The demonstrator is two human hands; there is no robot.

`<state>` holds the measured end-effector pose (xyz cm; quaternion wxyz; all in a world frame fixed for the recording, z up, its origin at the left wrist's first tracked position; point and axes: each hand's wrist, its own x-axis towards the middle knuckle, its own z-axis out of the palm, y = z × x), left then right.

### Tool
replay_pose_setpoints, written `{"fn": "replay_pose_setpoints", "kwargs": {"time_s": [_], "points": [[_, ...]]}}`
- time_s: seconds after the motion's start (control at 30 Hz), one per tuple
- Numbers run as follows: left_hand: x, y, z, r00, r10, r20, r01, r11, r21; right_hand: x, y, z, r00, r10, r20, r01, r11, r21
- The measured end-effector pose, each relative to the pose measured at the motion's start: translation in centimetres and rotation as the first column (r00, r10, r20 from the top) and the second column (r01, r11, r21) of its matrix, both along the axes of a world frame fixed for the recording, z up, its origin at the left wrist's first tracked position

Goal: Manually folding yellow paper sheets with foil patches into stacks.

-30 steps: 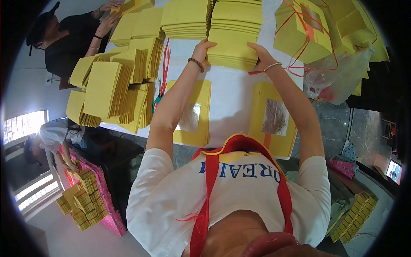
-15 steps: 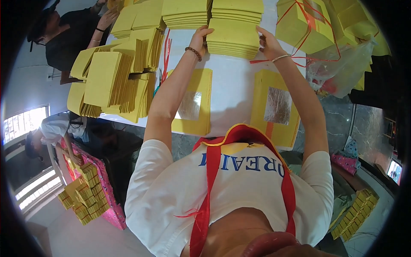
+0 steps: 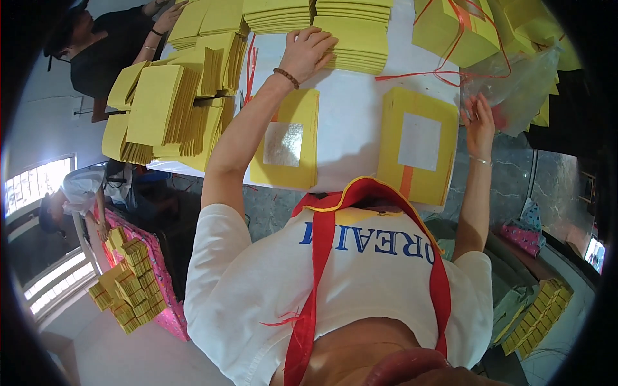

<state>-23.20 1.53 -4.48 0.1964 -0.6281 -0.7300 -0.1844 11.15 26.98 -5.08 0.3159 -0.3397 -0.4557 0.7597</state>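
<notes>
My left hand (image 3: 308,55) lies on the left side of a stack of yellow folded paper (image 3: 357,42) at the far middle of the white table. Its fingers are stretched and slightly apart. My right hand (image 3: 478,125) is raised beside the table's right edge, fingers apart and holding nothing, close to a clear plastic bag (image 3: 521,90). Between my arms are two thick yellow blocks, each with a pale rectangular label: the left block (image 3: 306,122) is partly behind my left forearm, while the right block (image 3: 393,138) lies near the table's right corner.
Many yellow paper stacks (image 3: 161,103) crowd the table's left side. Red straps (image 3: 250,64) lie beside them, and others wrap a yellow bundle (image 3: 431,29) at far right. One co-worker (image 3: 106,55) stands at far left; another leans by bundled yellow blocks (image 3: 135,276).
My right hand has left the far stack and come back toward the right edge. My left hand has moved onto the stack's left side. The view has shifted slightly.
</notes>
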Motion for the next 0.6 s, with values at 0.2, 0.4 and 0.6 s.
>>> {"fn": "replay_pose_setpoints", "kwargs": {"time_s": [0.2, 0.4, 0.6], "points": [[-0.7, 0.7, -0.6, 0.994, -0.021, -0.106, 0.011, 0.996, -0.088, 7.9, -3.9, -6.3, 0.857, -0.439, 0.269, 0.403, 0.897, 0.180], [-1.1, 0.8, -0.6, 0.990, -0.066, -0.125, 0.053, 0.993, -0.101, 12.3, -9.2, -9.6, 0.808, -0.471, 0.354, 0.375, 0.874, 0.308], [-1.4, 0.8, -1.1, 0.995, -0.087, -0.043, 0.081, 0.989, -0.121, 13.3, -11.7, -12.5, 0.841, -0.445, 0.308, 0.355, 0.883, 0.307]]}}
